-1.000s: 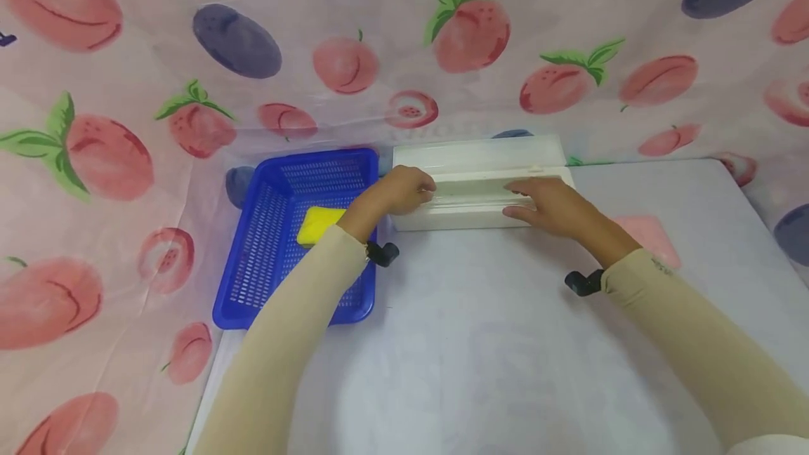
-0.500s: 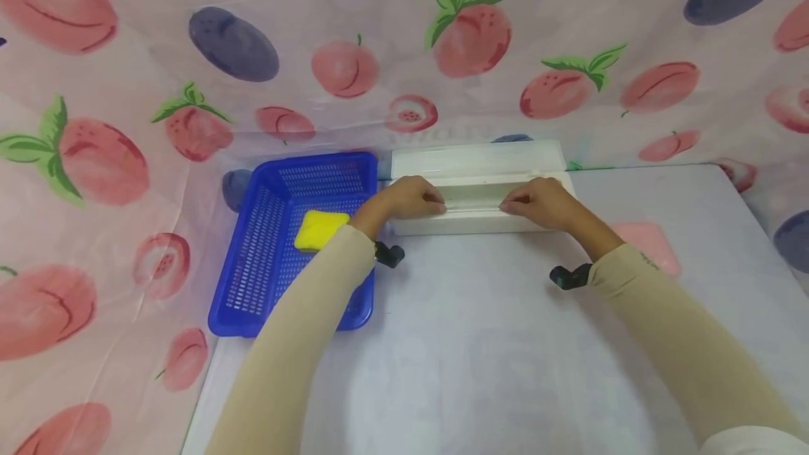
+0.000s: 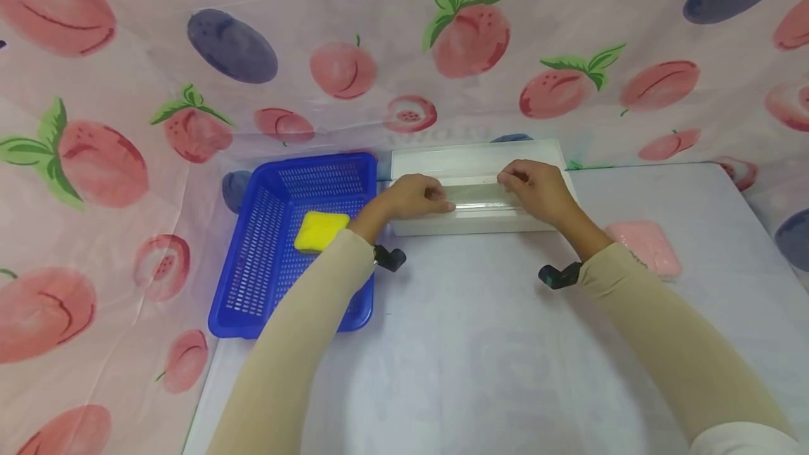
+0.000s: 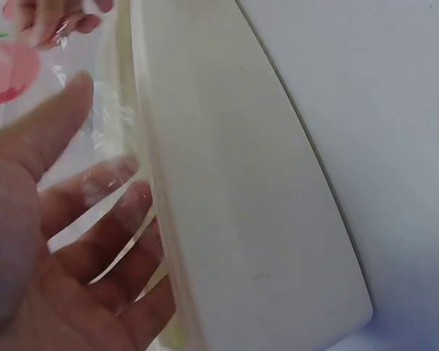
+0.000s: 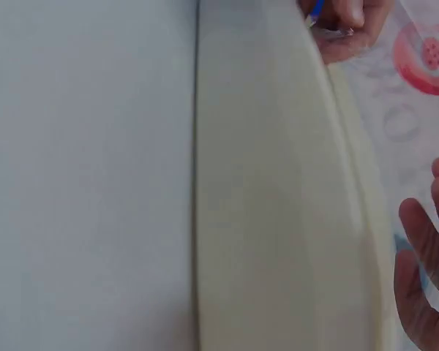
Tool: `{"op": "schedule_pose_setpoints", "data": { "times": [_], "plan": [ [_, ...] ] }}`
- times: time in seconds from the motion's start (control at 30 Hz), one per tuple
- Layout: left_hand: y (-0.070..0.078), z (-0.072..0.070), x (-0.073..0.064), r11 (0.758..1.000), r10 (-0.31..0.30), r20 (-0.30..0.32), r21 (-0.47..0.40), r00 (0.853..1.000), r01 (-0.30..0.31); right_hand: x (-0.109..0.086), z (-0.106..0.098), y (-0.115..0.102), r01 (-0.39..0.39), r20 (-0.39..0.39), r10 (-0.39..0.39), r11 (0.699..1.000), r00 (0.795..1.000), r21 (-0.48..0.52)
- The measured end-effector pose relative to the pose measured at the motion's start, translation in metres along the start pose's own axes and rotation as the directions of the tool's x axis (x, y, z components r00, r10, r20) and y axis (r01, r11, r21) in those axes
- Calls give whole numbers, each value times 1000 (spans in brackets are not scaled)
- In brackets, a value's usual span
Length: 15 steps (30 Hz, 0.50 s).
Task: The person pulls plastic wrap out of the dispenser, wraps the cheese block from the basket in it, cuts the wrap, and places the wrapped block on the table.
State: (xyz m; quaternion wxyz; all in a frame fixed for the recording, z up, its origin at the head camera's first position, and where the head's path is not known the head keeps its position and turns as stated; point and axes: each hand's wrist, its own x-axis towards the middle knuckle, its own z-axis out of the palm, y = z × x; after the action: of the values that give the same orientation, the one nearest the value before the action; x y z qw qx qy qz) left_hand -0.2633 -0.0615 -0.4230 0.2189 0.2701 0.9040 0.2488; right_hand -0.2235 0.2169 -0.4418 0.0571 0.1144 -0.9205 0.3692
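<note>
Thin, clear plastic film [image 3: 480,196] between my hands, above long, white, rigid box [image 3: 474,224]. My right hand [image 3: 537,192] pinches film edge; left hand [image 3: 411,197] loosely spread behind film. Advisable: raise both sides evenly, avoid creasing.

Fruit-print sheet [image 3: 379,20] behind white tabletop [image 3: 474,343]
</note>
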Motion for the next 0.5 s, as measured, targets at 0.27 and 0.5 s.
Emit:
{"op": "schedule_pose_setpoints", "data": {
  "times": [0.27, 0.5],
  "plan": [
    [2, -6, -7, 998, 46, -231, 50, 972, -36, 1, -15, -21, 41, -82, -38, 999, 996, 33],
    [2, -13, -17, 996, 34, -342, -60, 939, -59, -2, -30, -14, -9, 47, 7, 999, 999, 42]
  ]
}}
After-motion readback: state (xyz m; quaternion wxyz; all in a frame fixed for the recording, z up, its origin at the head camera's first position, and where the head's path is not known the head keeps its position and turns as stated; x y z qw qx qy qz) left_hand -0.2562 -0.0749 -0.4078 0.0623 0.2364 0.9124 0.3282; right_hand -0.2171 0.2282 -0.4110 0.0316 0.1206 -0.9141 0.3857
